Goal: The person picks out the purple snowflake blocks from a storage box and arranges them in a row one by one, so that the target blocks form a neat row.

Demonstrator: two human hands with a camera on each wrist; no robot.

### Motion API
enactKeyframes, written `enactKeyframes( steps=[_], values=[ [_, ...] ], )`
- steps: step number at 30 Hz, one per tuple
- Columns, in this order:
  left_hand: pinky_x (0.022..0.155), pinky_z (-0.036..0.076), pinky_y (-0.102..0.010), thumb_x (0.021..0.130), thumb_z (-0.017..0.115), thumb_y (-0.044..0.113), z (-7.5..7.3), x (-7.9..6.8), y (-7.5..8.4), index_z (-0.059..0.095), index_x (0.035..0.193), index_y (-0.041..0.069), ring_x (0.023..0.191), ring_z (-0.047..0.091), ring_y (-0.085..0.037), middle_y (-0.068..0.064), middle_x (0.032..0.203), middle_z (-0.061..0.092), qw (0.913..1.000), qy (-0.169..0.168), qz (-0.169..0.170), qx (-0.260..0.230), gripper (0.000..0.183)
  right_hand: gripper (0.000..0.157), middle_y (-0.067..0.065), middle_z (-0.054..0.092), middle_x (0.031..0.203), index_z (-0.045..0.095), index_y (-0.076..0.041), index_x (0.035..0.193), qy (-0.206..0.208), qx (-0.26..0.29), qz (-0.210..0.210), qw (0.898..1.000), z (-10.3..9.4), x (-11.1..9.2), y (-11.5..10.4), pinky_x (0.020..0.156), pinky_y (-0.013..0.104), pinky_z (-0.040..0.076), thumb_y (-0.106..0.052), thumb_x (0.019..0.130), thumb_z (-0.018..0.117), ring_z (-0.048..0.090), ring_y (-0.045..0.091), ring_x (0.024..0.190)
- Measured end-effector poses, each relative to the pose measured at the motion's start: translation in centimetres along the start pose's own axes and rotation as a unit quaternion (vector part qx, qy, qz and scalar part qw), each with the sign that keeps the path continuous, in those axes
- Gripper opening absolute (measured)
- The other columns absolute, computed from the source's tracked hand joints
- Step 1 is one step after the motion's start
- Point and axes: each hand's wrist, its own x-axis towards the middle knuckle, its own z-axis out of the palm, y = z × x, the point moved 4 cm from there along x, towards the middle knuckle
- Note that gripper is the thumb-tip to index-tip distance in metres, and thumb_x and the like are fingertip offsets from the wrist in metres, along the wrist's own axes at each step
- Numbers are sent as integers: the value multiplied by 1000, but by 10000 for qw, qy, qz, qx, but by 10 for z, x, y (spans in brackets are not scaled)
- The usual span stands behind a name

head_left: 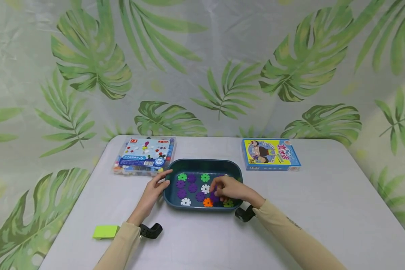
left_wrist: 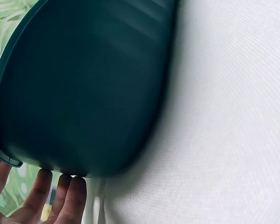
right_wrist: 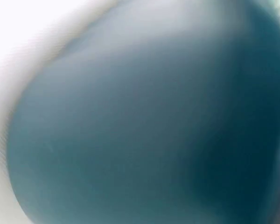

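Observation:
A dark teal plastic tray (head_left: pixel 202 163) holds several flat, notched snowflake discs in purple, green, white and orange. At its left end, my left hand (head_left: pixel 154 188) touches the outside with fairly straight fingers; in the left wrist view the fingertips (left_wrist: pixel 74 186) meet the wall just below the rim. My right hand (head_left: pixel 228 187) reaches over the right part of the tray, fingers curled down, and pinches a purple snowflake disc (head_left: pixel 214 197) partly hidden by the fingers. Close by lie a white disc (head_left: pixel 205 188), an orange disc (head_left: pixel 207 202) and a green disc (head_left: pixel 228 203).
Behind the tray on the left stands a clear-lidded box (head_left: pixel 145 155) of colourful parts. A blue and yellow box (head_left: pixel 271 154) lies back right. Beside my left forearm is a lime-green block (head_left: pixel 106 231). The white-covered table (head_left: pixel 327 195) meets a leaf-patterned cloth at the back.

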Motion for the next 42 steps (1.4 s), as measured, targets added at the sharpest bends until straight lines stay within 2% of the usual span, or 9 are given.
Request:
enactKeyframes(
  steps=[4,7,12,16,21,25,31,37,42],
  values=[
    [106,32,-51,102,48,14,-1,3,-7,43,143,9,132,37,-38,-16,151,29,9999,-52,82,-50,42,17,7,52,77,61,5,105,260,356,-203,9988,-22,-16,-2,58,30,53,-4,91,55,54,17,63],
    [106,31,-51,101,49,18,-3,8,-17,45,142,12,134,35,-37,-13,153,27,9998,-74,163,-88,42,19,9,53,83,59,5,108,559,563,-107,9968,-44,-31,6,60,30,52,-7,94,55,54,18,67],
    [104,34,-49,101,49,20,-4,12,-24,45,142,14,133,36,-38,-12,154,26,9995,-124,276,-65,42,24,12,56,89,56,8,112,1135,949,402,9882,-78,-60,39,65,30,53,-11,97,54,54,18,69],
    [103,35,-50,102,48,18,-6,11,-24,43,143,12,133,36,-38,-13,154,25,9993,-175,311,-57,42,26,12,56,91,52,10,115,1474,996,744,9812,-92,-74,70,67,29,52,-10,98,52,54,19,72],
    [103,36,-50,102,48,17,-6,10,-23,43,144,12,133,36,-37,-13,154,25,9991,-243,342,-79,42,25,13,56,89,51,13,114,1525,999,957,9786,-92,-77,97,65,26,51,-4,96,48,54,18,70],
    [103,36,-50,101,49,18,-6,11,-24,44,143,13,134,35,-37,-12,154,25,9989,-280,362,-69,42,22,13,57,85,51,13,112,1571,912,1074,9775,-86,-76,104,63,25,52,-2,97,46,54,18,68],
    [104,35,-50,101,50,21,-6,10,-24,44,143,15,135,32,-37,-11,154,26,9991,-241,360,-43,42,20,14,58,85,51,12,112,1714,641,1275,9748,-78,-74,102,65,28,55,-1,97,48,57,19,66],
    [104,33,-51,102,49,21,-4,9,-24,43,144,14,137,30,-36,-13,153,27,9989,-230,409,-91,43,20,15,57,85,54,10,111,1800,390,1372,9733,-79,-74,100,64,30,56,1,93,51,62,22,64],
    [104,32,-52,102,47,19,-3,11,-25,39,145,11,137,29,-36,-15,153,26,9985,-241,477,-138,44,24,23,54,95,54,12,115,2016,347,928,9744,-86,-71,79,66,31,56,-1,96,48,62,23,67]
  ],
)
